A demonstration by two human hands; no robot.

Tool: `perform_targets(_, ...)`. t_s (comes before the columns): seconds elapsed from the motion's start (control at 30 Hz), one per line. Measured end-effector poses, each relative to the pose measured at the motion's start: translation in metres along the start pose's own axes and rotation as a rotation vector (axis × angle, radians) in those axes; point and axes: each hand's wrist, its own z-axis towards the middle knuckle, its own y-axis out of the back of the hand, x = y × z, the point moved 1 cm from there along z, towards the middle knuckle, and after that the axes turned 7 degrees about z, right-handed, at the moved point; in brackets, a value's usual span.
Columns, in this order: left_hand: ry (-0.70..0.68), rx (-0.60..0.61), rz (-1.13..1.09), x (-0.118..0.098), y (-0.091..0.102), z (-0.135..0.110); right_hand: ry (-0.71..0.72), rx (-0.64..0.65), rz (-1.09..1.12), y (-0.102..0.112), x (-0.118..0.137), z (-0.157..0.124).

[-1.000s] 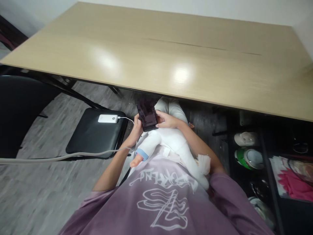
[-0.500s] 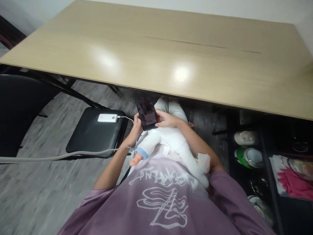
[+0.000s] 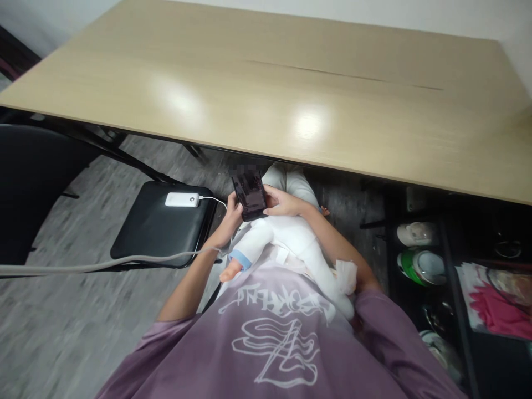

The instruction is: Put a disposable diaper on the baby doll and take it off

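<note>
Your left hand [image 3: 233, 211] grips the left edge of a black smartphone [image 3: 250, 197], its thumb on the near side; the fingers behind are mostly hidden. Your right hand [image 3: 286, 203] closes on the phone's lower right side, thumb at the front edge. The smartphone sits between your hands above your lap, near the front edge of the wooden table [image 3: 249, 105], its screen dark and too blurred to read.

Just below it, a doll [image 3: 291, 233] in white clothing lies across your lap against your purple shirt [image 3: 199, 354], one arm ending in a light-blue cuff [image 3: 245, 259]. To your left, a white power bank [image 3: 182, 200] rests on a black chair seat [image 3: 158, 233]. A thin white cable [image 3: 214, 198] runs from it to your left hand; you cannot tell where it ends. A thicker grey cable [image 3: 103, 261] reaches your left forearm. On your right, a pink glove [image 3: 499, 310] lies near a green-and-white container [image 3: 409, 267].
</note>
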Motion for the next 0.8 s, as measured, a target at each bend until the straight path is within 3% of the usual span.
perform_targets(0.23,-0.028,0.05,0.053,0.0017,0.0094,-0.0024,-0.001,0.01,-0.023,0.0015,-0.0009,-0.0007)
perform_targets(0.8,-0.056,0.08,0.087,0.0013,0.0099,-0.0009,-0.008,0.0,-0.014,-0.0004,0.0012,-0.0004)
